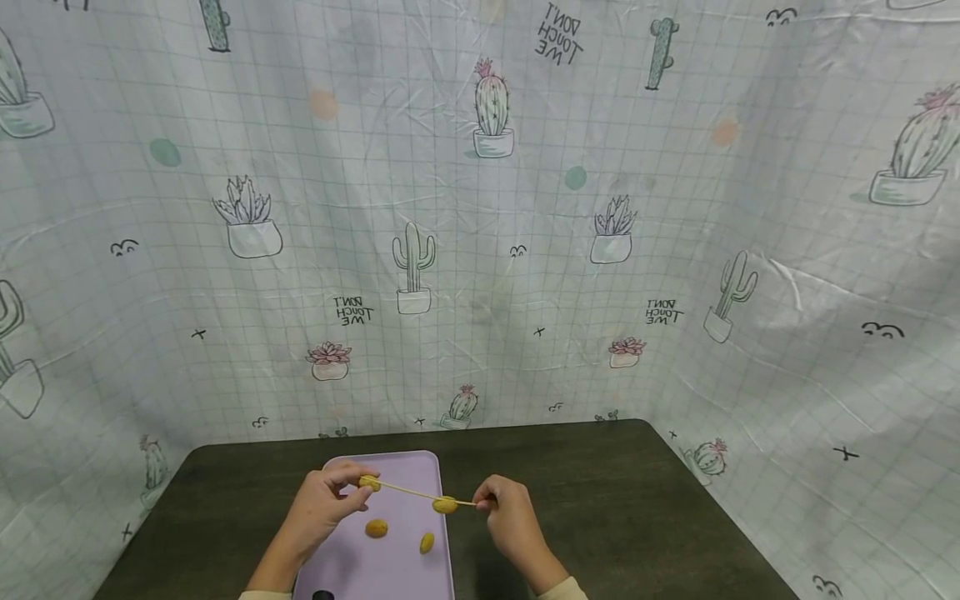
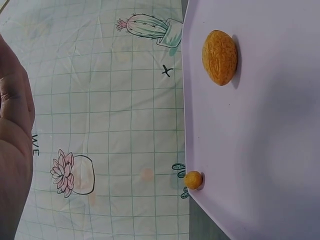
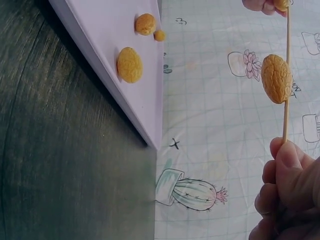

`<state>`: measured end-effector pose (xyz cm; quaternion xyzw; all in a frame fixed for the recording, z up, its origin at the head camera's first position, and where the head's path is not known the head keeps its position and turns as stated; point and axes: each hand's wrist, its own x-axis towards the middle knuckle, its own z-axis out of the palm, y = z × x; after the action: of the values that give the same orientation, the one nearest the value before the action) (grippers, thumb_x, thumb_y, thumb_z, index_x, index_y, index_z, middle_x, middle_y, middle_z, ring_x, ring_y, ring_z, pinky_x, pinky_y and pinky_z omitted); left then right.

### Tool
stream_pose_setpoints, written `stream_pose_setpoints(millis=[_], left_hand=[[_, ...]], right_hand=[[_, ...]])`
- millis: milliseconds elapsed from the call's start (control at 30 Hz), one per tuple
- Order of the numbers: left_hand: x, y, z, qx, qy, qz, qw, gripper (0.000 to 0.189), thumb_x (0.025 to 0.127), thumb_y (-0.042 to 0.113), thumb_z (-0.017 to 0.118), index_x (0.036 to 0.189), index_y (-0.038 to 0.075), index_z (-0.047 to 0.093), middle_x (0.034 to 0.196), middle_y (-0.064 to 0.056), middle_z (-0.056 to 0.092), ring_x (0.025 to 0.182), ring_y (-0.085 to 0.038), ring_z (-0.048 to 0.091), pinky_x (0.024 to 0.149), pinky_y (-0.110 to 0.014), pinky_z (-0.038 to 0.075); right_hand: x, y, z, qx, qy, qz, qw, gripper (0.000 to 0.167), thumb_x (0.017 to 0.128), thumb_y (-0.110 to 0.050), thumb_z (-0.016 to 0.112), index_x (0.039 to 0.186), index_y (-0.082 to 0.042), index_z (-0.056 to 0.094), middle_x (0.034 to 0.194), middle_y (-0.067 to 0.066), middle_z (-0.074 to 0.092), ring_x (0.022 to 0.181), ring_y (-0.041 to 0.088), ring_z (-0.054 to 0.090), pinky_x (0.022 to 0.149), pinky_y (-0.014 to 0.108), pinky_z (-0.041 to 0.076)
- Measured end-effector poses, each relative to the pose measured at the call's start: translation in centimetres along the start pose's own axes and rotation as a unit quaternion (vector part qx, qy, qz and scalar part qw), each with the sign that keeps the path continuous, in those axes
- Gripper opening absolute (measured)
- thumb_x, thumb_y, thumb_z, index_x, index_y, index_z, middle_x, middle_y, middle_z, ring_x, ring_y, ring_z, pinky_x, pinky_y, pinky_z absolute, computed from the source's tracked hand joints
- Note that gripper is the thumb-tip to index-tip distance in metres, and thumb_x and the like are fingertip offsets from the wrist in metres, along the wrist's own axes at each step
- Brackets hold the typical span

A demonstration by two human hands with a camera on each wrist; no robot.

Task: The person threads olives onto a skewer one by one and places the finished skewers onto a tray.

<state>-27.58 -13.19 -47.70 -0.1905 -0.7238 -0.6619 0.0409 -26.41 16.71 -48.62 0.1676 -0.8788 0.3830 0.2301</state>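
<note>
A thin wooden skewer (image 1: pixel 408 490) spans the space between both hands, above a lilac tray (image 1: pixel 397 575). My right hand (image 1: pixel 513 517) grips one end of it, thumb pressed against the curled fingers. Partway along the skewer sits a wrinkled yellow oval piece (image 3: pixel 276 78), apart from the fingers. At the other end my left hand (image 1: pixel 322 500) pinches a second yellow piece (image 1: pixel 369 482) between thumb and fingers. On the tray lie a larger oval piece (image 1: pixel 377 528) and another yellow piece (image 1: pixel 427 542). The left wrist view shows only the side of the left hand.
A small yellow ball (image 2: pixel 193 180) appears near the tray's edge. Something small and dark (image 1: pixel 322 595) is at the bottom of the head view. The dark wooden table (image 1: pixel 615 517) stands before a cactus-print curtain (image 1: pixel 480 333).
</note>
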Motion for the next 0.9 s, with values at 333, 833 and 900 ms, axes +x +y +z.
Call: stream_pose_setpoints(millis=[333,833,900], left_hand=[[0.0,0.1,0.5,0.004,-0.006,-0.009,0.9999,0.025,0.091,0.008,0.076,0.112,-0.004,0.074,0.105,-0.009,0.067,0.091,-0.012,0.066,0.073,-0.033,0.061],[0.0,-0.2,1.3,-0.005,-0.027,0.036,0.999,0.024,0.092,0.003,0.073,0.11,-0.014,0.07,0.107,-0.009,0.069,0.088,-0.009,0.065,0.072,-0.031,0.061],[0.1,-0.3,1.4,-0.005,-0.033,0.036,0.9988,0.024,0.093,0.003,0.073,0.109,-0.014,0.07,0.108,-0.01,0.068,0.088,-0.01,0.065,0.073,-0.03,0.06]], right_hand=[[0.0,0.0,0.2,0.0,0.002,-0.001,1.0,0.03,0.074,0.016,0.077,0.069,-0.011,0.066,0.07,-0.002,0.064,0.066,0.004,0.055,0.059,0.024,0.05],[0.3,-0.5,0.4,0.007,-0.007,0.002,0.9999,0.03,0.075,0.018,0.075,0.069,-0.01,0.066,0.071,-0.004,0.064,0.066,0.003,0.054,0.058,0.023,0.049],[0.3,-0.4,0.4,0.011,-0.007,0.002,0.9999,0.03,0.075,0.019,0.075,0.07,-0.01,0.067,0.071,-0.004,0.064,0.066,0.003,0.055,0.058,0.023,0.049]])
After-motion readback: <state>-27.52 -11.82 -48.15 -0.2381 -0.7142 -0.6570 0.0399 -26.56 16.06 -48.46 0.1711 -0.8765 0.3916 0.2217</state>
